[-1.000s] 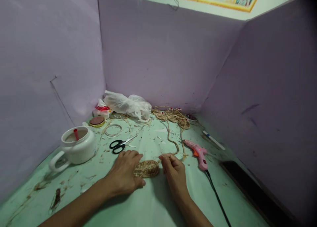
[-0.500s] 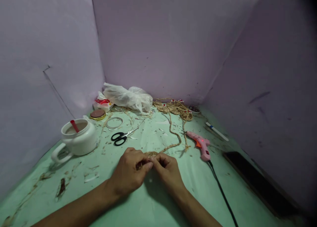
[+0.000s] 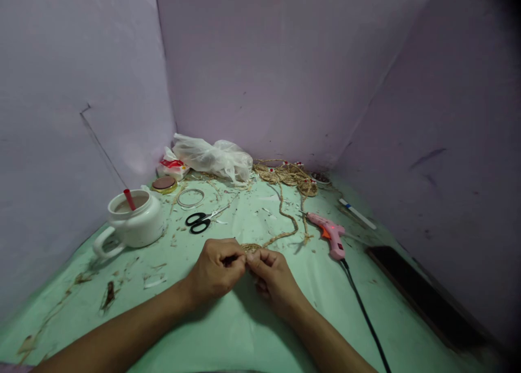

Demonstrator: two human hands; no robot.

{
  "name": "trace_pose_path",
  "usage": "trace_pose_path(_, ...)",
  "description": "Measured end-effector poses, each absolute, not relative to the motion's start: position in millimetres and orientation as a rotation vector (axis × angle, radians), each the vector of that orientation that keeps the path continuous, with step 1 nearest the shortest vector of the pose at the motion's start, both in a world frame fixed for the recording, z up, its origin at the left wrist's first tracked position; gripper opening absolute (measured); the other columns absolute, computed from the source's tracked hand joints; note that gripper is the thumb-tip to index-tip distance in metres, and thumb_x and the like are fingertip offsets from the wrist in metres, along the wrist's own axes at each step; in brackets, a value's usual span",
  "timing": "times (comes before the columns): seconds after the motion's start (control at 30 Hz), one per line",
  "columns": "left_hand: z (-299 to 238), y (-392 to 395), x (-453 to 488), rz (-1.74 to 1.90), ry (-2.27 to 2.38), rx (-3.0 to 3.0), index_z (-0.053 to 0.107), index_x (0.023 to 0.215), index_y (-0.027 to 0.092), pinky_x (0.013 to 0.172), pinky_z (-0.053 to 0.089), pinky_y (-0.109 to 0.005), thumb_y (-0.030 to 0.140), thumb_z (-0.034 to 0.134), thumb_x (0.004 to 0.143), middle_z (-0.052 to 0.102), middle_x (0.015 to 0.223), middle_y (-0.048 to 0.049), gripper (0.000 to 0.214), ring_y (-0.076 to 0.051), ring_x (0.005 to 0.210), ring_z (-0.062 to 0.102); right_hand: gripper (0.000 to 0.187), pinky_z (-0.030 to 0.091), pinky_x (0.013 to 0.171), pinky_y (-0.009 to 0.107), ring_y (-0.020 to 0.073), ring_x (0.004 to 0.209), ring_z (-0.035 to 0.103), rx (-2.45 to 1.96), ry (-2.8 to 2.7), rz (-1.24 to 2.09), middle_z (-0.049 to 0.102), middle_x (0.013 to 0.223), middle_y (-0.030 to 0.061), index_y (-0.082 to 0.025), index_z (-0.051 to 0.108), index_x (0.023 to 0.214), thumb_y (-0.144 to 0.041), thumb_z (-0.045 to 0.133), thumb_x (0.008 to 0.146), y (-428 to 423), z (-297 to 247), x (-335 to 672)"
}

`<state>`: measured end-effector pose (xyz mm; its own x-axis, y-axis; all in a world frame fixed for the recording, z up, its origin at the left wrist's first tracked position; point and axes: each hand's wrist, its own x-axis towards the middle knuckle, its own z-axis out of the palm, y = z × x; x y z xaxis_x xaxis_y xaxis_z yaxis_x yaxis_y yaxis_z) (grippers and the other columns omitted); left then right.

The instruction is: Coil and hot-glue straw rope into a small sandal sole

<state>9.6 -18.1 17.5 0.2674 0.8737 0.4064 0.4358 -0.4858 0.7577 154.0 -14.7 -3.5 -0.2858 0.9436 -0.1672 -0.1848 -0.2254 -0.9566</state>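
Observation:
My left hand and my right hand meet at the middle of the green table, fingers curled together. Between them they pinch a small coiled jute piece, most of it hidden behind the fingers. A jute cord runs from the coil back toward a pile of jute rope by the rear wall.
Black scissors lie left of the cord, a pink glue gun with black cable to the right. A white teapot stands at left, with a ring, a round lid and a plastic bag behind. Purple panels wall three sides.
My left hand lay flat on the coil and the right was apart; both have since closed together on it, lifting it slightly. The camera tilted down a little.

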Motion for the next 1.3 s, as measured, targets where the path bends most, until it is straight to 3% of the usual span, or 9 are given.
trace_pose_path(0.17, 19, -16, 11, 1.219, 1.188, 1.991, 0.063, 0.054, 0.015, 0.046, 0.035, -0.020, 0.021, 0.047, 0.070, 0.058, 0.051, -0.0006, 0.023, -0.010, 0.047, 0.049, 0.042, 0.009, 0.030, 0.017, 0.0016, 0.033, 0.019, -0.945, -0.987, 1.934, 0.042, 0.043, -0.0091, -0.018, 0.051, 0.060, -0.050, 0.078, 0.056, -14, 1, 157)
trace_pose_path(0.3, 24, -9, -3, 1.346, 1.310, 1.915, 0.049, 0.050, 0.017, 0.046, 0.031, -0.022, 0.022, 0.046, 0.068, 0.047, 0.049, 0.0022, 0.019, -0.010, 0.048, 0.042, 0.042, 0.008, 0.029, 0.015, 0.0008, 0.034, 0.015, -0.857, -0.896, 2.004, 0.040, 0.042, -0.0105, -0.018, 0.051, 0.061, -0.048, 0.079, 0.055, -12, 5, 163)
trace_pose_path(0.43, 26, -3, -15, 1.366, 1.352, 1.863, 0.035, 0.052, 0.021, 0.045, 0.028, -0.023, 0.024, 0.037, 0.074, 0.032, 0.049, 0.0046, 0.022, -0.010, 0.047, 0.033, 0.039, 0.009, 0.029, 0.015, 0.0009, 0.034, 0.015, -0.817, -0.858, 2.054, 0.041, 0.042, -0.0100, -0.018, 0.050, 0.060, -0.046, 0.078, 0.058, -11, 7, 164)
trace_pose_path(0.57, 23, -8, -13, 1.231, 1.238, 1.967, 0.031, 0.053, 0.022, 0.043, 0.026, -0.023, 0.031, 0.036, 0.079, 0.028, 0.048, 0.0055, 0.027, -0.009, 0.044, 0.029, 0.037, 0.009, 0.029, 0.015, 0.0013, 0.035, 0.017, -0.807, -0.850, 2.074, 0.042, 0.043, -0.0092, -0.018, 0.051, 0.062, -0.044, 0.077, 0.060, -12, 7, 164)
trace_pose_path(0.77, 21, -23, 0, 1.081, 1.150, 2.119, 0.045, 0.053, 0.018, 0.045, 0.029, -0.021, 0.030, 0.054, 0.072, 0.041, 0.047, 0.0052, 0.025, -0.007, 0.044, 0.035, 0.039, 0.011, 0.028, 0.015, 0.0017, 0.033, 0.020, -0.852, -0.899, 2.027, 0.045, 0.044, -0.0093, -0.018, 0.053, 0.066, -0.049, 0.076, 0.061, -13, 4, 163)
trace_pose_path(0.97, 17, -25, 6, 1.047, 1.246, 2.146, 0.065, 0.067, 0.016, 0.050, 0.037, -0.021, 0.022, 0.053, 0.078, 0.061, 0.058, -0.0013, 0.017, -0.011, 0.052, 0.050, 0.044, 0.019, 0.025, 0.014, 0.0016, 0.029, 0.024, -0.934, -1.013, 1.902, 0.048, 0.043, -0.0096, -0.019, 0.050, 0.061, -0.053, 0.077, 0.061, -16, -2, 157)
trace_pose_path(1.13, 17, -24, 3, 0.939, 1.100, 2.264, 0.067, 0.065, 0.018, 0.060, 0.041, -0.023, 0.015, 0.046, 0.081, 0.065, 0.061, -0.0007, 0.027, -0.012, 0.059, 0.058, 0.047, 0.026, 0.025, 0.014, 0.0017, 0.027, 0.028, -0.996, -1.115, 1.790, 0.049, 0.039, -0.0089, -0.018, 0.051, 0.056, -0.057, 0.076, 0.060, -16, -7, 158)
trace_pose_path(1.3, 19, -22, -2, 0.900, 1.045, 2.335, 0.065, 0.060, 0.015, 0.054, 0.037, -0.023, 0.012, 0.046, 0.078, 0.061, 0.054, -0.0010, 0.027, -0.011, 0.052, 0.054, 0.049, 0.026, 0.024, 0.014, 0.0021, 0.026, 0.032, -1.022, -1.172, 1.766, 0.051, 0.038, -0.0071, -0.017, 0.051, 0.054, -0.059, 0.076, 0.058, -16, -8, 158)
